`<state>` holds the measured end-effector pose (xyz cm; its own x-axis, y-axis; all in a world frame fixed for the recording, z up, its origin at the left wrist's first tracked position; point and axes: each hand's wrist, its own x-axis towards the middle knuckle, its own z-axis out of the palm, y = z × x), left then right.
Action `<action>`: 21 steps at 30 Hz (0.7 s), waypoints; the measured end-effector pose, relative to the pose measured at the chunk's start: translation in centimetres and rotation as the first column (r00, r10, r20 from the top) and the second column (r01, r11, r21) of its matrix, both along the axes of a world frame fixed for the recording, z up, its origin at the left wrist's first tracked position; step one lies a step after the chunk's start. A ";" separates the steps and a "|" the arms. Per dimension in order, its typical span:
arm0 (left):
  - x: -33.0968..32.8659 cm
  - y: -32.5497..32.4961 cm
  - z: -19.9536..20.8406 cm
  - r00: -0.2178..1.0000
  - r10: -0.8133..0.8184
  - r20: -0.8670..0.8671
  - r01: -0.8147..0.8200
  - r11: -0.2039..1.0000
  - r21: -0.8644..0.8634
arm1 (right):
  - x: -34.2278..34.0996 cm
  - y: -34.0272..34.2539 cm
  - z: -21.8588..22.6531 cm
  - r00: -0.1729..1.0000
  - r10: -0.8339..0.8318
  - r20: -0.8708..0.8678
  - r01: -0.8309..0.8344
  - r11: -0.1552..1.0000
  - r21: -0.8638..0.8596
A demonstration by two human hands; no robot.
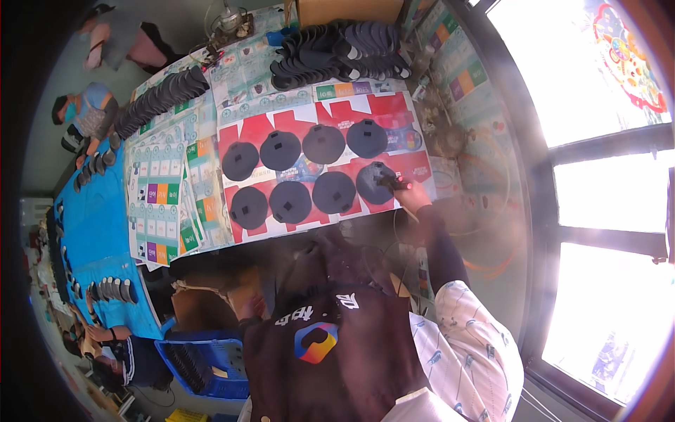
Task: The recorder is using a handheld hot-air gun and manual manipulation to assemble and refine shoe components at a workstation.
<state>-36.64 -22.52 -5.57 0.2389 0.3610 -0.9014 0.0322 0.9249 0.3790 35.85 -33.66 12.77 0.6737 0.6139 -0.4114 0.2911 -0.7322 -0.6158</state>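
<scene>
My right hand (416, 197) is closed on a dark brush (386, 177), its head pressed on a black round pad (373, 191). That pad is the rightmost of the near row; its surface looks wet or smeared in part. Several more black pads, such as this one (334, 193), lie in two rows on a red and white printed sheet (419, 163). Most carry a small dark rectangle. My left hand (253, 307) hangs low beside the dark apron, near a cardboard box (204, 306); its fingers are too dim to read.
Dark curved pieces (337, 49) are heaped at the table's back, with another row (163, 100) at the back left. Printed sheets (156, 200) lie left of the pads. A blue crate (204, 366) stands below left. Other people work along a blue table (95, 211). Windows line the right.
</scene>
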 end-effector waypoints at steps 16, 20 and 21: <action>0.8 -0.1 -0.2 0.996 0.071 -0.050 -0.072 0.997 -0.025 | -0.6 -3.4 1.5 0.961 0.047 0.273 -0.020 0.995 -0.102; 1.5 -0.8 -0.4 0.982 0.151 -0.113 -0.157 0.987 -0.042 | -1.5 -3.9 0.1 0.992 0.071 0.103 -0.063 0.995 -0.076; 1.4 -0.9 -0.6 0.980 0.161 -0.120 -0.167 0.985 -0.036 | -1.5 -4.0 -0.1 0.998 -0.038 0.056 0.041 0.998 -0.054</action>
<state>-35.28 -23.40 -6.20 0.0723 0.3440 -0.9362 -0.0800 0.9376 0.3384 34.39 -37.64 12.71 0.7197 0.5633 -0.4060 0.2930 -0.7765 -0.5579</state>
